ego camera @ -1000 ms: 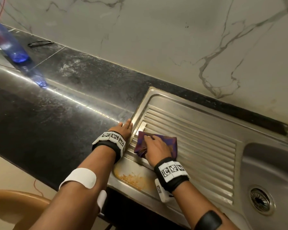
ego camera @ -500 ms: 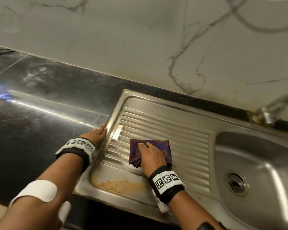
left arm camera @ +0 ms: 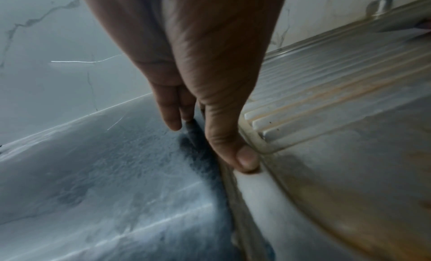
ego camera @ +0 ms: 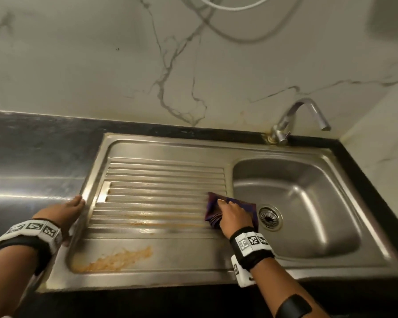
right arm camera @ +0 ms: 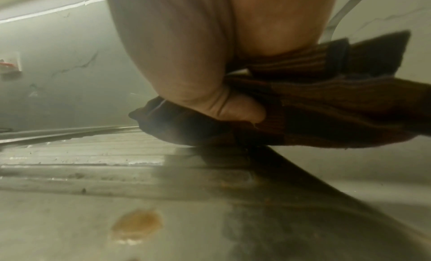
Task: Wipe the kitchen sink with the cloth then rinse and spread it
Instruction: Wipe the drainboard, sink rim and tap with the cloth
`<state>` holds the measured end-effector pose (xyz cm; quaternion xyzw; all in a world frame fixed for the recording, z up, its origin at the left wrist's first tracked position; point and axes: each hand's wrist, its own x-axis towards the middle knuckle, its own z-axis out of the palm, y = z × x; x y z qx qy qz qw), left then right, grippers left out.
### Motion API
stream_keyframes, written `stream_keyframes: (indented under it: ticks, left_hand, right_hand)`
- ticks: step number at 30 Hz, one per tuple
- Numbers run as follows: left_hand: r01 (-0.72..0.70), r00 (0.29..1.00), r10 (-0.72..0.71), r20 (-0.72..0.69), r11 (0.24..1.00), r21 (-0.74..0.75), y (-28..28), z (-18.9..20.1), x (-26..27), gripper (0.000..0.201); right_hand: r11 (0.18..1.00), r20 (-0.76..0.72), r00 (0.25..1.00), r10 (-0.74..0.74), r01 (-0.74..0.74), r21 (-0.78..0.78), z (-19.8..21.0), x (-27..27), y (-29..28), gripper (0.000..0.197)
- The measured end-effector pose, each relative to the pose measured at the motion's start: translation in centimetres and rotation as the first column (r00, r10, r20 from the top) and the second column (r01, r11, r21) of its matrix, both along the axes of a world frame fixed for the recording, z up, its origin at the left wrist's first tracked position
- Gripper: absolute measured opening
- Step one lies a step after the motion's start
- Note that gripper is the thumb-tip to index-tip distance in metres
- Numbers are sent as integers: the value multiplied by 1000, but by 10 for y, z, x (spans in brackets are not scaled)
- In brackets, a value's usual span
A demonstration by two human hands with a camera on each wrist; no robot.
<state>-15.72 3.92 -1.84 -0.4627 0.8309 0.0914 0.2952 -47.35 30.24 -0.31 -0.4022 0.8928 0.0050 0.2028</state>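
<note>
Cloth (ego camera: 232, 208), a folded dark purple pad with fine woven stripes, sits right of centre in the head view, at the right end of the ribbed drainboard (ego camera: 161, 191) where it meets the basin (ego camera: 308, 203). My right hand (ego camera: 233, 216) lies on top of it, fingers pressing down; in the right wrist view the thumb (right arm camera: 235, 108) curls into the layered folds, so I read this hand as gripping the cloth. My left hand (ego camera: 60, 212) rests at the lower left, fingers straight and relaxed, holding nothing. In the left wrist view its thumb (left arm camera: 242, 154) touches the rolled steel rim of the sink (ego camera: 106, 161), while the other fingers (left arm camera: 170, 117) point down at the dark, glossy, speckled counter (ego camera: 32, 161).

The sink is brushed stainless steel, with parallel raised ribs and a rounded rectangular basin holding a circular perforated drain (ego camera: 269, 217). An orange, streaky stain (ego camera: 115, 260) smears the flat strip at the lower left of the drainboard, and fainter orange lines run along the ribs. A curved chrome tap (ego camera: 301, 118) stands at the upper right, against a white marble-veined wall (ego camera: 101, 65).
</note>
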Motion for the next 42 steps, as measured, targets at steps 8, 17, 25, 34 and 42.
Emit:
stream_keyframes:
  ticks: [8, 17, 25, 34, 42]
  left_hand:
    - [-95, 994, 100, -39, 988, 119, 32, 20, -2, 79]
    - [-64, 997, 70, -36, 987, 146, 24, 20, 6, 64]
    - [-85, 996, 87, -6, 983, 164, 16, 6, 4, 65]
    - [-130, 991, 130, 14, 980, 150, 18, 8, 5, 61]
    - [-87, 996, 85, 18, 980, 179, 20, 19, 6, 71]
  right_hand:
    - [998, -2, 998, -59, 59, -28, -9, -1, 6, 52]
    - [998, -50, 999, 16, -13, 58, -8, 27, -9, 60]
    - [901, 67, 899, 433, -429, -69, -10, 135, -109, 44]
    - [738, -34, 741, 671, -672, -62, -25, 218, -188, 39]
    - [757, 32, 759, 651, -644, -110, -14, 180, -144, 53]
